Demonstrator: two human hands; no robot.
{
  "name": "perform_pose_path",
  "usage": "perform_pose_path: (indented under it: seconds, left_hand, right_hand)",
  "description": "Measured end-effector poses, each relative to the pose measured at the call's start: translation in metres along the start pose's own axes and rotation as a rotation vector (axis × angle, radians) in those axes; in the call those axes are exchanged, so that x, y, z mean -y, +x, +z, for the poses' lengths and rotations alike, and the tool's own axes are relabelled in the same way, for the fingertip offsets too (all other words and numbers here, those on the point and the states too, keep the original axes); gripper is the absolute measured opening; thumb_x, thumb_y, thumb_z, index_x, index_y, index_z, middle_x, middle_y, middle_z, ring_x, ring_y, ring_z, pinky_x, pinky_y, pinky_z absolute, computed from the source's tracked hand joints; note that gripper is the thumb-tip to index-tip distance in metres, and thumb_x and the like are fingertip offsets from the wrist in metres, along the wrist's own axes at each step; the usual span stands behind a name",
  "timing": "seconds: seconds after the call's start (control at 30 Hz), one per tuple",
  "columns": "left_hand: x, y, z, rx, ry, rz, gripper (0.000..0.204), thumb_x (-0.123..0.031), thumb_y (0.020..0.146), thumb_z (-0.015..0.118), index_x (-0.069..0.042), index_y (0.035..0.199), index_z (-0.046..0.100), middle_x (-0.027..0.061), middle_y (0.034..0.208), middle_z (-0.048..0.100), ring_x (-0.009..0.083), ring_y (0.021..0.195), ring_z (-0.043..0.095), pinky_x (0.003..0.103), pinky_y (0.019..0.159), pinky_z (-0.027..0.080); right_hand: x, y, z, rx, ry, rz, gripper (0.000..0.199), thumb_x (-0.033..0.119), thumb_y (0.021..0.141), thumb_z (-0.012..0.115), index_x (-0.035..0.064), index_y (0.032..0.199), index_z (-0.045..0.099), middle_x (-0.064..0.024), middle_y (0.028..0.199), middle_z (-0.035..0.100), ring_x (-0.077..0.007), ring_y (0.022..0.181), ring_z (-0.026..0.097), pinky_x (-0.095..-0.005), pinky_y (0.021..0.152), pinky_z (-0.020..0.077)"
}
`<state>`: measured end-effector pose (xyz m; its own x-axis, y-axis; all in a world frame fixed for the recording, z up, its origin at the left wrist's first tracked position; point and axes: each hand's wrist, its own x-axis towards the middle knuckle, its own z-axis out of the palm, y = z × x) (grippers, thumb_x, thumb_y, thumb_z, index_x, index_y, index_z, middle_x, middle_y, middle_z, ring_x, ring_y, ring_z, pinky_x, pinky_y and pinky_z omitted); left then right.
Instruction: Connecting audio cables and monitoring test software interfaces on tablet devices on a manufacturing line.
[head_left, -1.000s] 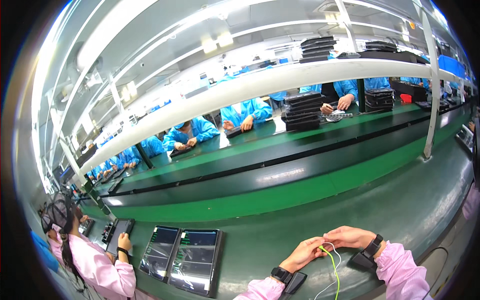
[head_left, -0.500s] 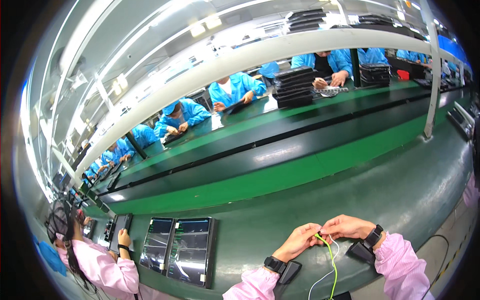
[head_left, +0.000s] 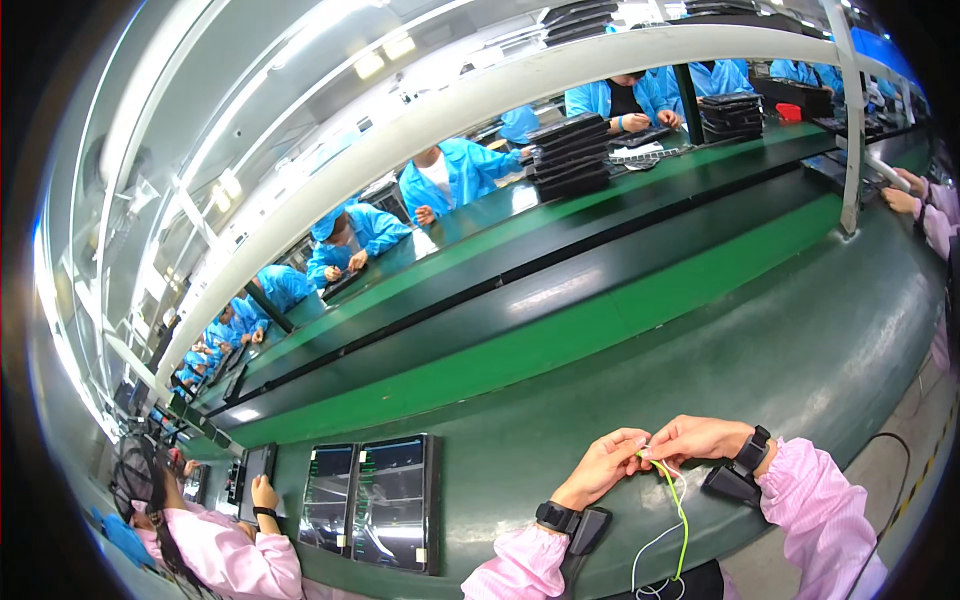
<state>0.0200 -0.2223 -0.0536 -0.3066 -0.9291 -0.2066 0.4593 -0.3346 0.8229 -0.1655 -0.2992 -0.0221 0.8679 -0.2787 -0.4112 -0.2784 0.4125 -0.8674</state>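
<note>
My left hand (head_left: pixel 606 468) is closed, its fingertips pinching a thin yellow-green cable (head_left: pixel 684 518) near its upper end. My right hand (head_left: pixel 703 441) meets it fingertip to fingertip and pinches a thin white cable (head_left: pixel 648 545). Both cables hang from the fingers toward the table's near edge, where they come together at the bottom of the picture. The cable ends are mostly hidden between the fingers. Each wrist wears a black strap with a dark block on it, the left block (head_left: pixel 590 530) and the right block (head_left: pixel 731 486).
Two dark, film-covered flat panels (head_left: pixel 390 500) lie left of my hands on the green table (head_left: pixel 520 500). A pink-sleeved co-worker (head_left: pixel 215 530) handles a dark panel further left. A white post (head_left: pixel 850 130) rises at right. Blue-clad workers and stacked black units (head_left: pixel 567 157) line the far side.
My fingertips have drawn closer together, and the cables hang slightly differently. The view has shifted. A co-worker's hands now show at the right edge, and a blue-clad worker opposite reaches toward the stack.
</note>
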Motion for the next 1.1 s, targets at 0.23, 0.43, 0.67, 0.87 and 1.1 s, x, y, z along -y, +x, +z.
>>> perform_pose_path:
  seconds: [0.23,0.43,0.67,0.87,1.1]
  left_hand:
    - [-0.004,-0.001,-0.001,0.003,0.017,-0.004,0.02,-0.014,0.091,0.053,0.0,0.104,0.054,0.0028,0.081,0.055,0.0092,0.065,0.049,0.023,0.069,0.046]
    - [0.0,-0.004,-0.003,-0.015,0.012,-0.004,0.018,-0.014,0.091,0.053,0.001,0.101,0.055,0.0033,0.08,0.056,0.0095,0.067,0.049,0.026,0.072,0.046]
    - [-0.002,-0.001,-0.003,-0.005,0.012,0.005,0.02,-0.014,0.09,0.053,0.003,0.101,0.056,0.0042,0.08,0.057,0.01,0.066,0.049,0.027,0.073,0.046]
    - [-0.004,-0.002,0.005,-0.042,0.042,0.002,0.022,-0.013,0.09,0.053,0.004,0.104,0.056,0.0038,0.081,0.056,0.0088,0.066,0.047,0.026,0.072,0.046]
    - [-0.002,-0.002,-0.003,0.018,0.04,0.001,0.021,-0.013,0.09,0.053,0.003,0.103,0.056,0.0037,0.083,0.056,0.0083,0.067,0.046,0.024,0.071,0.044]
  right_hand:
    - [0.004,0.001,0.002,-0.028,-0.001,0.005,0.026,0.025,0.088,0.059,0.0,0.09,0.064,-0.0032,0.074,0.063,-0.0086,0.064,0.057,-0.0206,0.058,0.0457]
    - [-0.002,0.003,0.001,0.004,0.044,0.004,0.025,0.024,0.088,0.058,0.0,0.09,0.064,-0.0036,0.077,0.063,-0.0089,0.066,0.058,-0.0208,0.059,0.0465]
    - [-0.002,0.005,-0.001,-0.002,0.065,-0.012,0.024,0.023,0.088,0.058,0.0005,0.09,0.064,-0.0028,0.079,0.063,-0.0087,0.066,0.058,-0.0211,0.06,0.0468]
    - [-0.005,0.007,-0.007,-0.015,0.053,-0.028,0.025,0.024,0.089,0.056,-0.0003,0.089,0.064,-0.0036,0.076,0.062,-0.0091,0.064,0.057,-0.0218,0.059,0.0457]
    - [-0.001,0.004,-0.002,-0.008,0.06,-0.015,0.025,0.023,0.089,0.056,-0.0002,0.088,0.063,-0.0056,0.08,0.064,-0.0104,0.064,0.057,-0.0231,0.061,0.0461]
